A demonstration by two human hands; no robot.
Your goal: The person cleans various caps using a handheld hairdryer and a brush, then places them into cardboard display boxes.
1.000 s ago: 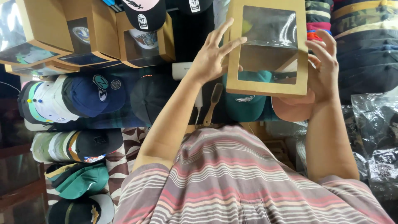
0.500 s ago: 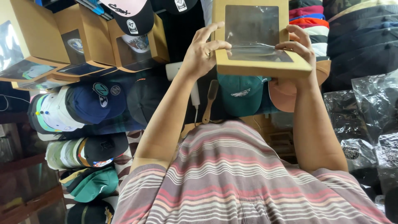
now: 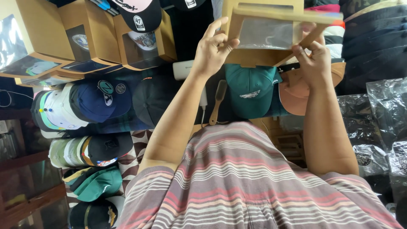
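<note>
Above the caps | brown cardboard box [image 3: 265, 29], clear window | both hands' grip grasping it

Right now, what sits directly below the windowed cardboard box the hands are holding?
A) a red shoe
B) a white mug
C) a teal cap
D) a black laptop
C: the left hand and right hand grip the cardboard box by its sides, and a teal cap with a pale emblem lies right beneath it, beside a salmon cap.
</note>
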